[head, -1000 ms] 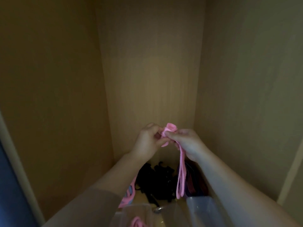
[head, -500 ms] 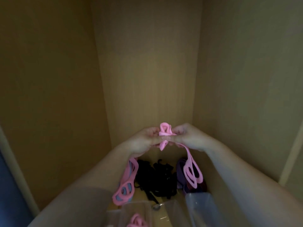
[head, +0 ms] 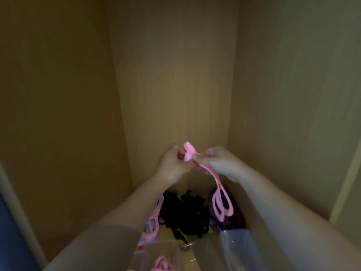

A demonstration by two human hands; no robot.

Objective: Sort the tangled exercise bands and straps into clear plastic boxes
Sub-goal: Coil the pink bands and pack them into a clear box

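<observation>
Pink band is pinched at its bunched top by both the left hand and right hand, its looped end dangling over black straps.

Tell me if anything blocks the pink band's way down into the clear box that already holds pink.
Nothing visible does. The left hand and right hand pinch the pink band above and beyond the clear box, whose top looks open. The black straps lie behind it, not over it.

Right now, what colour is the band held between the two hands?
The band is pink, clearest in the head view.
</observation>
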